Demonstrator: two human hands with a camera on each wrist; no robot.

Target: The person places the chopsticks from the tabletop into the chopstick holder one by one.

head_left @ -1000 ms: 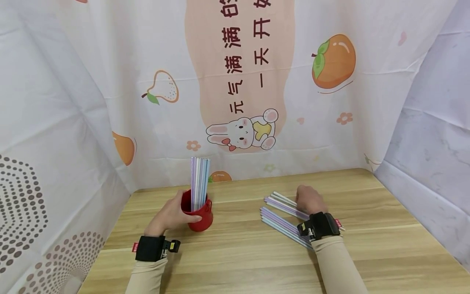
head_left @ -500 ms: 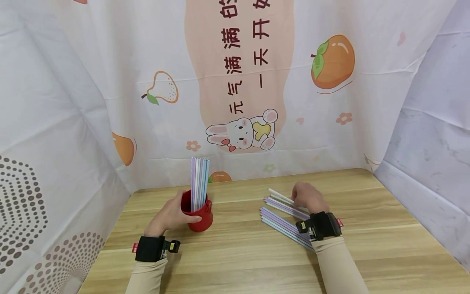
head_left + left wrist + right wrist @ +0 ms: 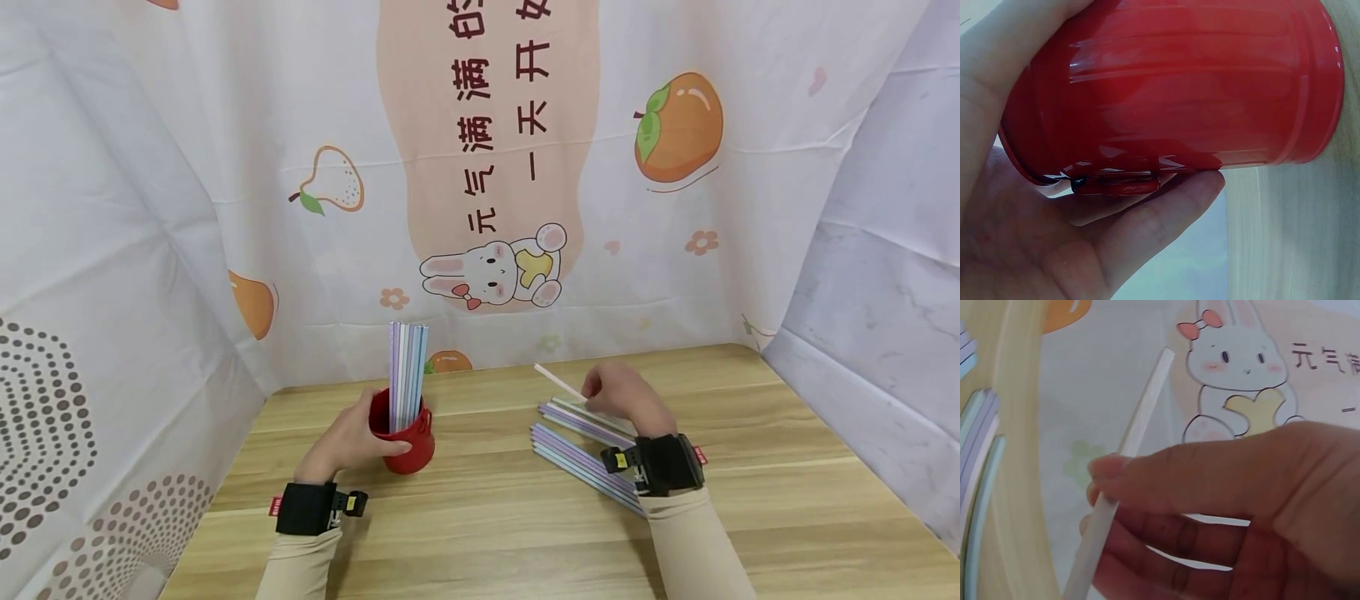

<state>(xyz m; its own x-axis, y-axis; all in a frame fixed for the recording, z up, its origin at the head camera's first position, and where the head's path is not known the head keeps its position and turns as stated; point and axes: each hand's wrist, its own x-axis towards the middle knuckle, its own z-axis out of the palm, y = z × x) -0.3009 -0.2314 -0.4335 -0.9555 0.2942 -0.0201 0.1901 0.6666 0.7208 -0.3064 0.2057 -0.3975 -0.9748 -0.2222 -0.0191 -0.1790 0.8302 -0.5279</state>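
Note:
A small red metal bucket (image 3: 411, 450) stands upright at the left of the table, a bundle of slim purple, white and blue sticks (image 3: 407, 379) rising from it. My left hand (image 3: 356, 433) grips it by the side and rim; in the left wrist view its fingers curve along the ribbed red wall. My right hand (image 3: 626, 400) pinches one slim white stick (image 3: 1146, 415) between thumb and fingertips. The white stick is tilted, its far end raised over the table. Beneath and beside that hand lies a row of white and purple sticks (image 3: 573, 423).
A second row of purple and light blue sticks (image 3: 577, 462) lies nearer the front, partly hidden by the right wrist. The wooden table (image 3: 480, 533) ends at a printed cloth backdrop (image 3: 330, 275). Cloth also hangs at both sides.
My right hand has lifted a white stick from the back row and moved slightly back and to the left with it. My left hand and the bucket have stayed in place.

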